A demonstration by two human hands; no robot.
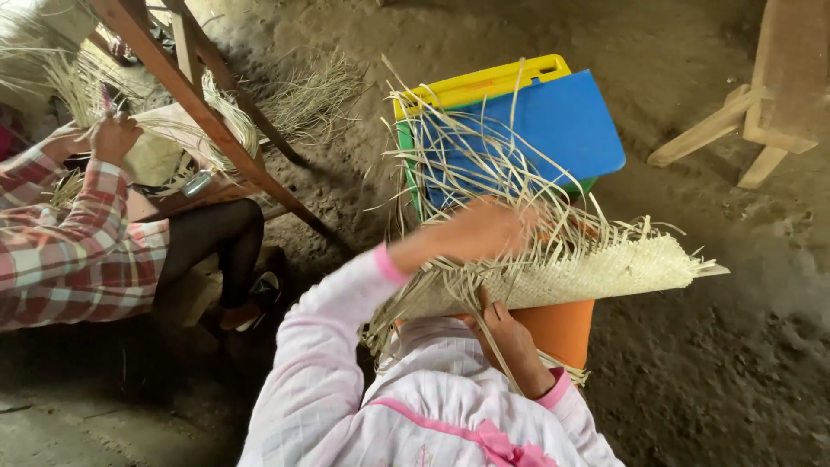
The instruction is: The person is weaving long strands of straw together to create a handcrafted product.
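Observation:
A pale woven straw piece with many loose strands lies curved over an orange form in front of me. My left hand, in a pink and white sleeve, rests on top of the weave and grips loose strands at its unfinished edge. Below that edge, my right hand pinches several strands against the orange form. Loose strands fan upward over a blue board.
The blue board sits on a yellow and green plastic stand. At the left a person in a plaid shirt handles straw with a raised hand. Slanting wooden legs cross beside them. A wooden bench stands on the dirt floor at right.

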